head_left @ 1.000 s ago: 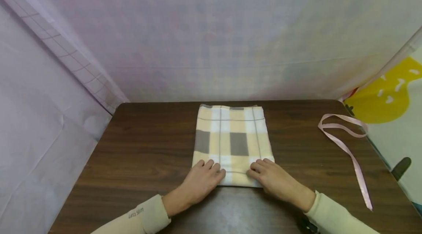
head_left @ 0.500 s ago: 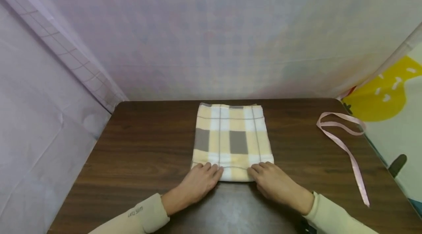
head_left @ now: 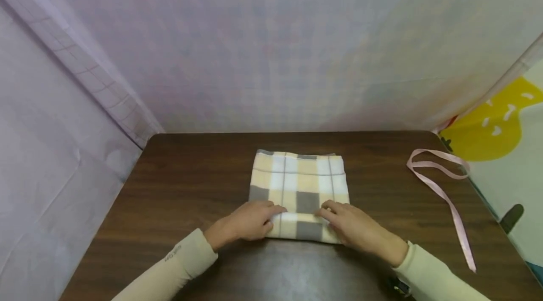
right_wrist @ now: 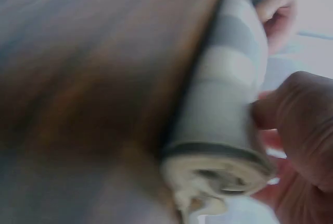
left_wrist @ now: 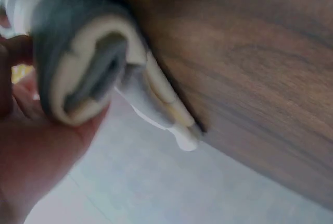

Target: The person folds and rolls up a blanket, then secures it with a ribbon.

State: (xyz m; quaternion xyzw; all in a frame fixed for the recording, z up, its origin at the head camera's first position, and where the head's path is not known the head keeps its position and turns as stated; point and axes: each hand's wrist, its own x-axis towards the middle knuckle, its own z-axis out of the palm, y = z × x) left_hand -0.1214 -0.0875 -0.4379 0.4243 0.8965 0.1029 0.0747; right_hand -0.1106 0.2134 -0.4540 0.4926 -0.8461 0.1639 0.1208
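While the left hand (head_left: 249, 220) holds one end of the rolled edge of a plaid cloth (head_left: 308, 230), fingers curled against it, the right hand (head_left: 353, 226) grips the other end, fingers likewise bent. Beyond the fingers: the cloth's flat part, lying on a dark wood-grain worktop (head_left: 191, 192). Well right of the right fingers: pink ribbon (head_left: 448, 199), loosely looped.

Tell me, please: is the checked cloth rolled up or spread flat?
Partly rolled: the checked cloth shows a coiled end in both wrist views, while its far part lies flat.
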